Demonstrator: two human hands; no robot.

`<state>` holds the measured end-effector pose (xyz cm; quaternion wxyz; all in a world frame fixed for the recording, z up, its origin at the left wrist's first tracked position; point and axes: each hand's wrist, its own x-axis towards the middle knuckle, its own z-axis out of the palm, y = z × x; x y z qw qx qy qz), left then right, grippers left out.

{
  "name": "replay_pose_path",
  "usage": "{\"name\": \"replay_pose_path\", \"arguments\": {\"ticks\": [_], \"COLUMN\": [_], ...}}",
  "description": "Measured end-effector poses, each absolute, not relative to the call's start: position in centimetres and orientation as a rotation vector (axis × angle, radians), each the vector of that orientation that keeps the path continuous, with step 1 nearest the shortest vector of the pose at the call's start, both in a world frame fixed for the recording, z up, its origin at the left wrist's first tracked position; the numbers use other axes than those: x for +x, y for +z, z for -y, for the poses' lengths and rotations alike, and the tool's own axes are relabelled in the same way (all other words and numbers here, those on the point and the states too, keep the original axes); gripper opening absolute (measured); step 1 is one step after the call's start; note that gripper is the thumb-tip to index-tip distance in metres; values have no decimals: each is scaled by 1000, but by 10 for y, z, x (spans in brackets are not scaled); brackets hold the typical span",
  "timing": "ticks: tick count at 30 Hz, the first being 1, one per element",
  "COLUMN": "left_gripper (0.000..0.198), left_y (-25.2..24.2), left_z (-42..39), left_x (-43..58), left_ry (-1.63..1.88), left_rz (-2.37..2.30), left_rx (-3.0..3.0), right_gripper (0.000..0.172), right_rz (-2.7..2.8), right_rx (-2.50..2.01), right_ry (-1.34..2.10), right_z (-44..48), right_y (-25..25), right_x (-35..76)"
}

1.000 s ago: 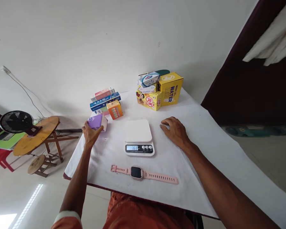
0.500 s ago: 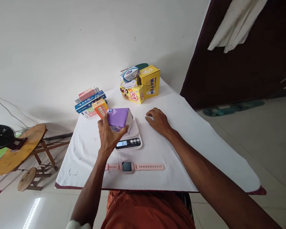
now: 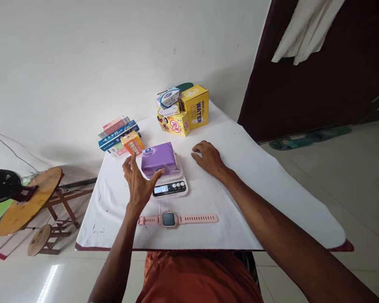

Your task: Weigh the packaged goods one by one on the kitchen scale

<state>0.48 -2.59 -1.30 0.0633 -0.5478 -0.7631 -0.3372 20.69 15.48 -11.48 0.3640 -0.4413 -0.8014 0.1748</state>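
While the pictures show one person seated at a white-covered bench, these lines tell how things stand.

Purple pack: a purple tissue pack (image 3: 159,158) now lies flat on the platform of the kitchen scale (image 3: 169,187), near the middle of the bench (image 3: 255,176); a second ago it was at the left edge, and half a second ago it was being set down on the scale.

Left hand: the left hand (image 3: 138,182) has let go of the pack. Its fingers are spread wide and empty, the thumb tip just beside the pack's near left corner; whether it touches I cannot tell.

Right hand: the right hand (image 3: 209,158) rests palm down on the cloth just right of the scale, fingers loosely curled, holding nothing, much as it did before.

Scale display: lit, digits too small to read surely.

Meaning of the change: judged from this, the pack has been placed and released, so its weight rests on the scale alone.

Watch: a pink smartwatch (image 3: 177,219) lies strap-flat along the near edge, in front of the scale.

Far left: a stack of small boxes (image 3: 120,134) with an orange carton (image 3: 132,143).

Far edge: a yellow "WATER" box (image 3: 196,105) with smaller packs beside it.
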Motion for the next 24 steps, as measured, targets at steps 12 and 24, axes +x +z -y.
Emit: {"name": "replay_pose_path", "arguments": {"ticks": [12,24], "left_gripper": [108,96], "left_y": [29,51], "left_z": [-26,-62], "left_x": [-20,-23], "left_ry": [-389,30], "left_rz": [2128,2079], "left_rx": [-2306,-2383], "right_gripper": [9,3], "right_rz": [2074,2208], "right_rx": [-1157,-1222], "right_ry": [465,627], "right_z": [-150,-134], "right_y": [-109,-65], "right_x": [208,223]}}
